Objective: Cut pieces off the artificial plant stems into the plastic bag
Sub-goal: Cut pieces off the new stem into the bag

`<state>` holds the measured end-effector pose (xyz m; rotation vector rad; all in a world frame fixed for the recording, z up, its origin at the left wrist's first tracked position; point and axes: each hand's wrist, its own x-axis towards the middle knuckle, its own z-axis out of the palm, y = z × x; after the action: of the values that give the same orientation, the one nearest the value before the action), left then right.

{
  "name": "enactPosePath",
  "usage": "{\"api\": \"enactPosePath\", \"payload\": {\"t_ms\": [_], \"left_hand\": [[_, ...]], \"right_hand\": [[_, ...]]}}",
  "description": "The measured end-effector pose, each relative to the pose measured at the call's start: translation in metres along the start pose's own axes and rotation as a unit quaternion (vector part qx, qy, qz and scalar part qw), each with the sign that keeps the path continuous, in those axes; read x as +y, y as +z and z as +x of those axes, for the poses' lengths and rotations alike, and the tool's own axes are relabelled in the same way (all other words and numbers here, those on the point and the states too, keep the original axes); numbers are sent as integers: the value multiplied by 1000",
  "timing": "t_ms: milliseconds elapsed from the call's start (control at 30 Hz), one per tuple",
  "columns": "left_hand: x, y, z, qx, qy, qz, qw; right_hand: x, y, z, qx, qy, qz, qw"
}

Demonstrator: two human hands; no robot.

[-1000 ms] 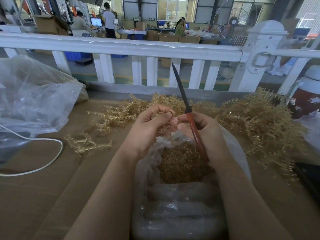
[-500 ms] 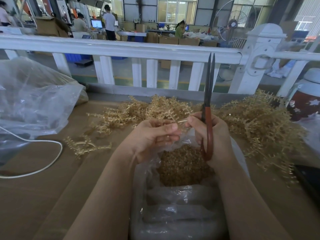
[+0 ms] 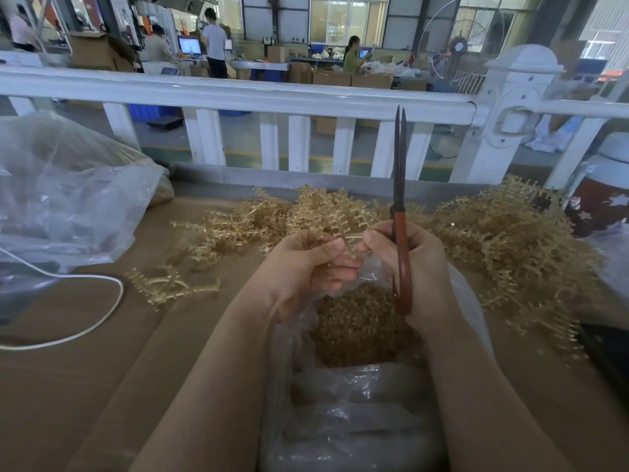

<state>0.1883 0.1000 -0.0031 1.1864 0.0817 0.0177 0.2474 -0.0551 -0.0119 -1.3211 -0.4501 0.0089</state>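
left hand point(image 3: 306, 267): fingers pinched a stem point(image 3: 347, 237) over the bag point(image 3: 343, 420)
right hand point(image 3: 413, 267): fingers curled round scissors point(image 3: 401, 212), blades up, nearly together
stems point(image 3: 493, 240): piled on table point(image 3: 68, 386) behind bag

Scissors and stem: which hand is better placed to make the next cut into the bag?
Right. The right hand already grips the scissors, blades pointing up and nearly closed. The left hand pinches the stem over the open plastic bag, so it only feeds.

A white cable point(image 3: 102, 321) curls on the brown table point(image 3: 85, 386) before a white railing point(image 3: 238, 93).
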Motion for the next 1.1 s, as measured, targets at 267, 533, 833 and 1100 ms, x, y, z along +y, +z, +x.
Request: {"api": "enactPosePath", "payload": {"t_ms": [267, 533, 833, 1100], "left_hand": [[2, 2, 0, 4, -12, 22, 1000], [2, -4, 3, 7, 36, -22, 999], [3, -10, 7, 47, 118, -69, 989], [7, -14, 6, 70, 197, -81, 974]], "right_hand": [[6, -1, 2, 1, -20, -57, 998], [10, -2, 6, 64, -14, -84, 994], [8, -3, 3, 41, -66, -145, 986], [19, -4, 1, -43, -112, -404, 907]]}}
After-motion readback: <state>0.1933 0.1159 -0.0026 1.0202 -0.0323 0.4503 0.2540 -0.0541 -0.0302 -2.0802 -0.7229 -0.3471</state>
